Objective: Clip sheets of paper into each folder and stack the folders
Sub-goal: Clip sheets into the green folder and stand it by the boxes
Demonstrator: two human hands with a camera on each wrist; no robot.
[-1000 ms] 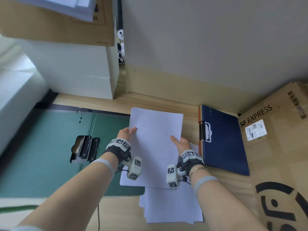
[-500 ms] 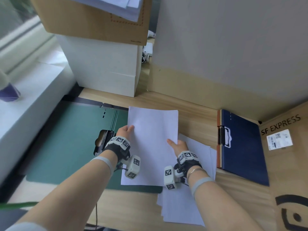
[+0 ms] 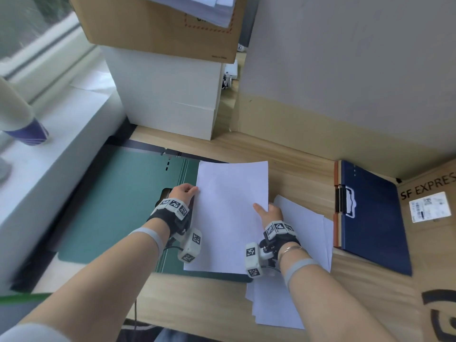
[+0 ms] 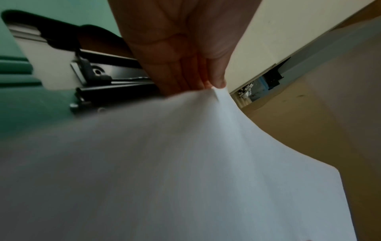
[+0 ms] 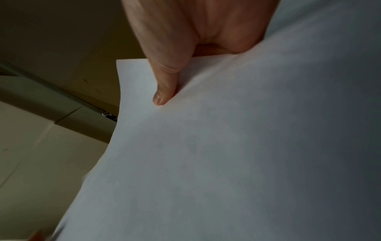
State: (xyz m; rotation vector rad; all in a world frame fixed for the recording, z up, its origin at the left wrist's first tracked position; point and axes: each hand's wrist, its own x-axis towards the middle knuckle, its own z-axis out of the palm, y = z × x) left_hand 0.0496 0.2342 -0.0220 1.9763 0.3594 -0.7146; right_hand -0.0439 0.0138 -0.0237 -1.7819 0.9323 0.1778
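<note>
I hold a white sheet of paper [image 3: 229,213] between both hands, above the right half of an open green folder [image 3: 118,206] on the wooden desk. My left hand [image 3: 183,192] pinches the sheet's left edge [image 4: 214,91], just over the folder's black metal clip [image 4: 107,81]. My right hand [image 3: 267,211] grips the right edge, thumb [image 5: 163,91] on top of the paper [image 5: 226,146]. A loose pile of white sheets [image 3: 301,243] lies under my right arm. A closed blue folder [image 3: 375,218] with a clip lies to the right.
Stacked white boxes [image 3: 167,95] under a brown carton [image 3: 160,23] stand at the back left. A cardboard box marked SF EXPRESS [image 3: 431,218] fills the right side. A white window ledge [image 3: 49,134] runs along the left. A beige wall [image 3: 345,70] closes the back.
The sheet and both hands have shifted left, from the bare desk toward the green folder; the left hand now covers the clip. The loose pile and blue folder stayed put.
</note>
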